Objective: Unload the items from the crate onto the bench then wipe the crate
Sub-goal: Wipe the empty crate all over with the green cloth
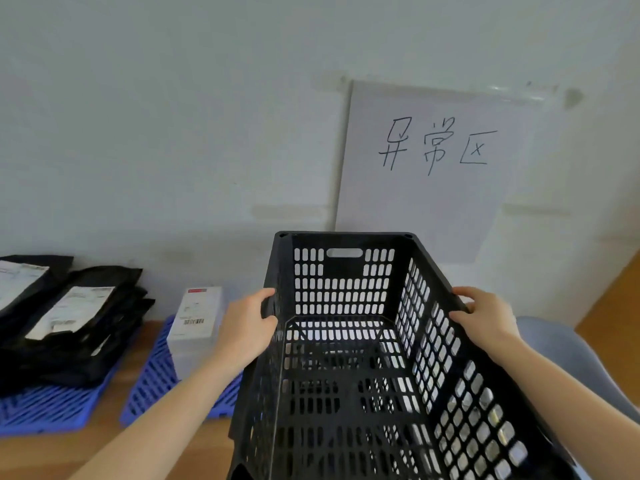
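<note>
hold tight to the empty black crate (343, 271), up in the air, with left grip (247, 327) curled round its left rim and right grip (485, 315) curled round its right rim. set it down softly on the worktop (114, 455), right of the white box (195, 320) and black bags (79, 317) on the blue mats (152, 386), then wipe inside.

Head-worn view, forward-down, close over the crate (343, 270)

Unobstructed crate (343, 270) interior; parcel stacks (86, 341) well left.
</note>
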A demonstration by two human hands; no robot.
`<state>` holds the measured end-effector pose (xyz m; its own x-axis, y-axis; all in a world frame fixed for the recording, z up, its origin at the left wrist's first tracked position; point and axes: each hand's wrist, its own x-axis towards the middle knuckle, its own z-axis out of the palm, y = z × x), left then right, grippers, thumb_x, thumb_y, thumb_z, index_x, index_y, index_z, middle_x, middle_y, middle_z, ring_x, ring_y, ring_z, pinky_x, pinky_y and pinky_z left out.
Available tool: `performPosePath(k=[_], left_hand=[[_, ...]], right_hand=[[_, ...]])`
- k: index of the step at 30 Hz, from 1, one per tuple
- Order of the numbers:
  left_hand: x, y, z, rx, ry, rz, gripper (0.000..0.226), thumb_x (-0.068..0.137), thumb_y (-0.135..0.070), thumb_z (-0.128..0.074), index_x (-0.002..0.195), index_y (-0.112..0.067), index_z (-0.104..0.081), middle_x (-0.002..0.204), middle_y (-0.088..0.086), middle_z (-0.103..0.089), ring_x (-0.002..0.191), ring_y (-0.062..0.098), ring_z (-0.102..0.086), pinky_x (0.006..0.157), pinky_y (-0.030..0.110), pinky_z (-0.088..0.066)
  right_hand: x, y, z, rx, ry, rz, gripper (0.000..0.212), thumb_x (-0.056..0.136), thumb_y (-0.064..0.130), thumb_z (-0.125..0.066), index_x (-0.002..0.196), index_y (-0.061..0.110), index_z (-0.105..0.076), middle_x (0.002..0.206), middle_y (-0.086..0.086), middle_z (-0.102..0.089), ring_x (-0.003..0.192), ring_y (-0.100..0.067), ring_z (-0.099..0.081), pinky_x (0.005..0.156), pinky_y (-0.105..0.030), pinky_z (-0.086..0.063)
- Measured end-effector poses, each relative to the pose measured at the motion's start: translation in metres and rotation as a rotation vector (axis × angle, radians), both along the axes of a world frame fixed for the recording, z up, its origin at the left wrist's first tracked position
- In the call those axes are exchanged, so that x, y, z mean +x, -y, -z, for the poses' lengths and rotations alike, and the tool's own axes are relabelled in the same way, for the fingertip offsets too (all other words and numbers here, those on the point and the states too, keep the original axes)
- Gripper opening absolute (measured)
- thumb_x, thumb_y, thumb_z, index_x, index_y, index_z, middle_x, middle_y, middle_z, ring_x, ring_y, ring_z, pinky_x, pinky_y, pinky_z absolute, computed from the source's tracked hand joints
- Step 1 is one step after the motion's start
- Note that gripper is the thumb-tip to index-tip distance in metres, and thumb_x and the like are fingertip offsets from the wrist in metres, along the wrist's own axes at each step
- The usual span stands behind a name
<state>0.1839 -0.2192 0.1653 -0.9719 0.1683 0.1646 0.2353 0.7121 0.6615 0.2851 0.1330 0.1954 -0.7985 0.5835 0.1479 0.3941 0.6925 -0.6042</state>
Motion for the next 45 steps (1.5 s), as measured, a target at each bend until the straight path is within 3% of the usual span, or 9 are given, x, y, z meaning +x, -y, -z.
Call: performPosePath(k=[3,7,12,20,26,32,36,40,45], left_hand=[[-0.019,-0.020,0.024,0.015,0.033,0.013,0.053,0.089,-0.008,-0.059,0.138,-0.025,-0.054,0.098,-0.005,-0.069,0.057,-0.003,-0.050,0.047,0.010,-0.036],[-0.039,-0.042,0.052,0.014,0.090,0.037,0.054,0.089,-0.008,-0.061,0.140,-0.023,-0.050,0.108,0.000,-0.071,0.069,0.001,-0.061,0.067,0.021,-0.048],[-0.056,-0.067,0.082,0.003,0.157,0.047,0.060,0.092,-0.009,-0.060,0.147,-0.022,-0.041,0.125,0.004,-0.065,0.098,0.018,-0.066,0.087,0.035,-0.056],[-0.067,-0.104,0.134,-0.071,0.217,-0.061,0.068,0.094,-0.010,-0.059,0.153,-0.027,-0.030,0.136,0.005,-0.058,0.058,0.007,-0.060,0.055,0.015,-0.048],[-0.057,-0.123,0.174,-0.093,0.258,-0.130,0.072,0.092,-0.008,-0.061,0.152,-0.030,-0.029,0.136,-0.002,-0.054,0.073,0.005,-0.063,0.068,0.018,-0.053],[-0.053,-0.131,0.202,-0.111,0.278,-0.159,0.076,0.090,-0.007,-0.064,0.152,-0.033,-0.028,0.131,-0.005,-0.055,0.059,0.005,-0.061,0.052,0.016,-0.050],[-0.052,-0.127,0.214,-0.098,0.251,-0.152,0.075,0.089,-0.006,-0.065,0.151,-0.031,-0.031,0.138,-0.005,-0.054,0.083,-0.002,-0.061,0.075,0.009,-0.051],[-0.053,-0.124,0.222,-0.077,0.237,-0.144,0.074,0.090,-0.006,-0.064,0.151,-0.031,-0.032,0.139,-0.004,-0.053,0.083,0.008,-0.063,0.081,0.024,-0.057],[-0.051,-0.126,0.225,-0.066,0.196,-0.163,0.069,0.092,-0.004,-0.062,0.151,-0.026,-0.035,0.141,-0.001,-0.053,0.121,0.013,-0.056,0.096,0.021,-0.043]], right_hand=[[-0.014,-0.015,0.020,0.010,0.033,0.019,0.043,0.082,0.010,-0.066,0.122,0.026,-0.062,0.064,0.017,-0.061,0.060,-0.006,-0.060,0.057,-0.024,-0.044],[-0.034,-0.035,0.045,0.026,0.056,0.023,0.043,0.083,0.010,-0.065,0.123,0.025,-0.061,0.068,0.016,-0.062,0.057,-0.002,-0.059,0.050,-0.017,-0.039],[-0.055,-0.061,0.080,0.002,0.093,0.033,0.045,0.084,0.011,-0.063,0.126,0.025,-0.059,0.094,-0.004,-0.073,0.074,-0.022,-0.063,0.070,-0.033,-0.052],[-0.088,-0.098,0.148,-0.040,0.134,0.028,0.048,0.086,0.012,-0.062,0.132,0.025,-0.056,0.092,0.000,-0.072,0.062,-0.008,-0.052,0.055,-0.023,-0.038],[-0.094,-0.115,0.192,-0.112,0.150,0.036,0.047,0.090,0.016,-0.060,0.135,0.028,-0.052,0.101,0.000,-0.072,0.059,0.004,-0.051,0.049,-0.013,-0.036],[-0.092,-0.117,0.217,-0.168,0.132,0.055,0.047,0.090,0.015,-0.061,0.133,0.030,-0.052,0.086,0.005,-0.064,0.064,-0.008,-0.056,0.058,-0.026,-0.047],[-0.092,-0.114,0.232,-0.185,0.138,0.050,0.047,0.091,0.016,-0.060,0.135,0.028,-0.051,0.103,-0.003,-0.071,0.078,-0.019,-0.061,0.072,-0.033,-0.052],[-0.091,-0.108,0.241,-0.178,0.096,0.063,0.047,0.091,0.014,-0.061,0.135,0.024,-0.052,0.093,0.003,-0.069,0.060,0.006,-0.048,0.053,-0.014,-0.038],[-0.094,-0.108,0.244,-0.192,0.082,0.057,0.047,0.091,0.014,-0.060,0.135,0.027,-0.051,0.084,0.011,-0.064,0.054,0.002,-0.055,0.047,-0.014,-0.040]])
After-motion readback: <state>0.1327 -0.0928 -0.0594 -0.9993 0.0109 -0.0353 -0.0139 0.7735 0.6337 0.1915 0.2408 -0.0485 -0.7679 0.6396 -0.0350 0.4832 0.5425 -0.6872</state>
